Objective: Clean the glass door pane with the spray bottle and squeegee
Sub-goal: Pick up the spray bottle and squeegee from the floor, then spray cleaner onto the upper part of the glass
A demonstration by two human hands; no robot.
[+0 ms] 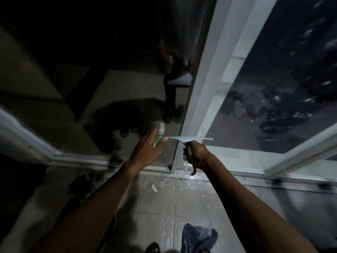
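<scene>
Head view, dim lighting, looking down at the foot of a white-framed glass door. Left hand (145, 149) holds the spray bottle (159, 136), a small clear bottle with greenish liquid and a white nozzle pointing up; the thumb and fingers are only partly curled around its body, and the bottle sits low in front of the dark glass door pane (118, 92), close to the bottom rail. Right hand (196, 155) is closed in a fist around the handle of the squeegee (189, 138); its pale blade lies roughly level, spanning the white vertical frame (204, 92), with its left tip just beside the left hand's fingertips. A looped handle end hangs below the fist. To the right, a second pane (282, 88) carries scattered droplets and smears. Tiled floor (164, 198) below is speckled with pale marks. A dark blue cloth (198, 236) lies on the floor near the lower edge of view.
</scene>
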